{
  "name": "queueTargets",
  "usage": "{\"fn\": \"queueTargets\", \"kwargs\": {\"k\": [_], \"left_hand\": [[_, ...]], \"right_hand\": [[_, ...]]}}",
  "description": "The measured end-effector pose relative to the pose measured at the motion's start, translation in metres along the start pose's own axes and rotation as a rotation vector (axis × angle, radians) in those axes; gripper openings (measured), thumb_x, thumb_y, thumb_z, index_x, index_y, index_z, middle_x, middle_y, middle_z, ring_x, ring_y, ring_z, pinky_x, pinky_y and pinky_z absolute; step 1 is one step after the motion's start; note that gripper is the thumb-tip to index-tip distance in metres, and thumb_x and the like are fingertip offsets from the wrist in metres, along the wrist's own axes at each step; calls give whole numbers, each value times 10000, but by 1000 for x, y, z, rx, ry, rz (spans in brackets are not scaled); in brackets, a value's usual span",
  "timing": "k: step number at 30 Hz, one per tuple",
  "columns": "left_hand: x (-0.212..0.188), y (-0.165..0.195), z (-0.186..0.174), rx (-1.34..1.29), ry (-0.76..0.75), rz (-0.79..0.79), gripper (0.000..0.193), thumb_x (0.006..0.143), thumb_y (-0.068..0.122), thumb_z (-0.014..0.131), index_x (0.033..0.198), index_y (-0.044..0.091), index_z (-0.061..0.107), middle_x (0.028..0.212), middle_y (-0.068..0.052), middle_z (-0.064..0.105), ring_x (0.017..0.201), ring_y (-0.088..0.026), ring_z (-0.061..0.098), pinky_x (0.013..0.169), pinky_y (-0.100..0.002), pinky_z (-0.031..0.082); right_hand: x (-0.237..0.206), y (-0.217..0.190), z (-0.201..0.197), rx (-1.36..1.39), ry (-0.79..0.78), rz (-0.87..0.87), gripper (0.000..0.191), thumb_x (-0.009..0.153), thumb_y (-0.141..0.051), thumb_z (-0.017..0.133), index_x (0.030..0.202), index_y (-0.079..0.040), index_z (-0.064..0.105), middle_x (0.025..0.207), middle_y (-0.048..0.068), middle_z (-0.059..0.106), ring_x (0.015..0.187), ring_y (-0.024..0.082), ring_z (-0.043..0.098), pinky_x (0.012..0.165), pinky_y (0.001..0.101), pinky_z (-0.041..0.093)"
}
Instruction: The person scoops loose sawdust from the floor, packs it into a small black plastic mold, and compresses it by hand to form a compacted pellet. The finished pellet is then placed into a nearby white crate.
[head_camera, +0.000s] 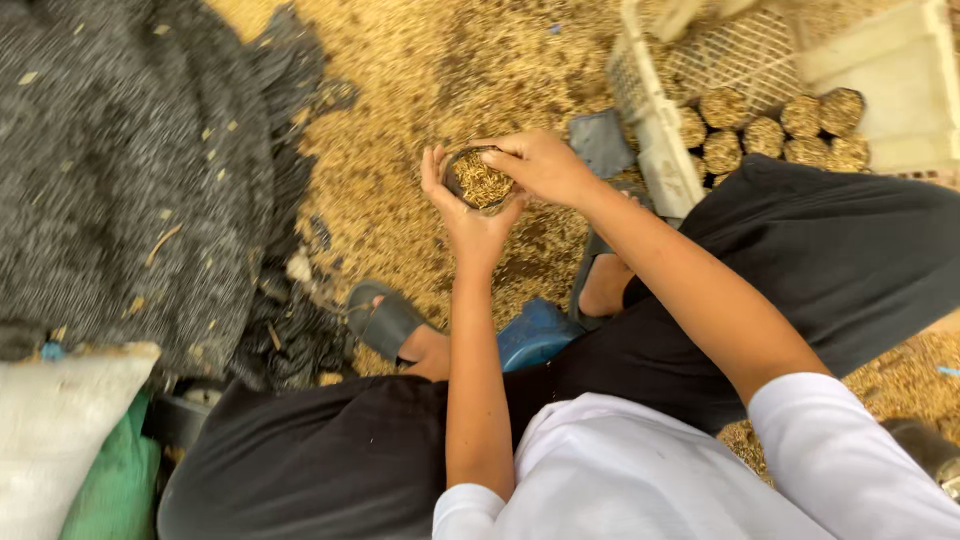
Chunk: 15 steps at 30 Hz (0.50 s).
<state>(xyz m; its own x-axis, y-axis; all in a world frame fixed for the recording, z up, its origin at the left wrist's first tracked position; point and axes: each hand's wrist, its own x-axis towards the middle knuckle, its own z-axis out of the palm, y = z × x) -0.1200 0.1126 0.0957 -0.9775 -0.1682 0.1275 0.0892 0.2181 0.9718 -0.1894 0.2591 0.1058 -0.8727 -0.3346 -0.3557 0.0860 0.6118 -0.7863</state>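
Observation:
My left hand (462, 215) cups a small dark bag (478, 180) stuffed with straw-coloured husk, fingers wrapped round its side. From above, my right hand (545, 165) grips the bag's rim and presses on the filling. Both hands hover over a floor covered in loose husk (420, 90). To the right stands a white plastic crate (650, 140) holding several filled bags (770, 130) upright in rows.
A heap of dark grey material (130, 170) lies on the left. A white sack (60, 420) over a green one (115, 480) sits at bottom left. My sandalled feet (385, 320) and a blue stool (535, 335) are below my hands.

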Motion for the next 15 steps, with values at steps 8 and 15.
{"fn": "queueTargets", "kwargs": {"k": [8,15], "left_hand": [[-3,-4,35,-27,-189,-153,1279,789,231,911,1650,74,-22,1731,-224,59,1588,-438,216,1252,-575,312],[-3,-44,25,61,-216,-319,1086,872,136,796,1635,68,26,1673,-252,90,1497,-427,345,1197,-544,389]], "right_hand": [[-31,83,-156,163,436,-113,228,1120,-223,611,1102,-71,780,958,68,772,797,105,711,712,267,592],[-43,206,-195,259,721,528,248,1064,-240,609,929,-113,773,897,-12,714,571,84,520,525,289,485]]}}
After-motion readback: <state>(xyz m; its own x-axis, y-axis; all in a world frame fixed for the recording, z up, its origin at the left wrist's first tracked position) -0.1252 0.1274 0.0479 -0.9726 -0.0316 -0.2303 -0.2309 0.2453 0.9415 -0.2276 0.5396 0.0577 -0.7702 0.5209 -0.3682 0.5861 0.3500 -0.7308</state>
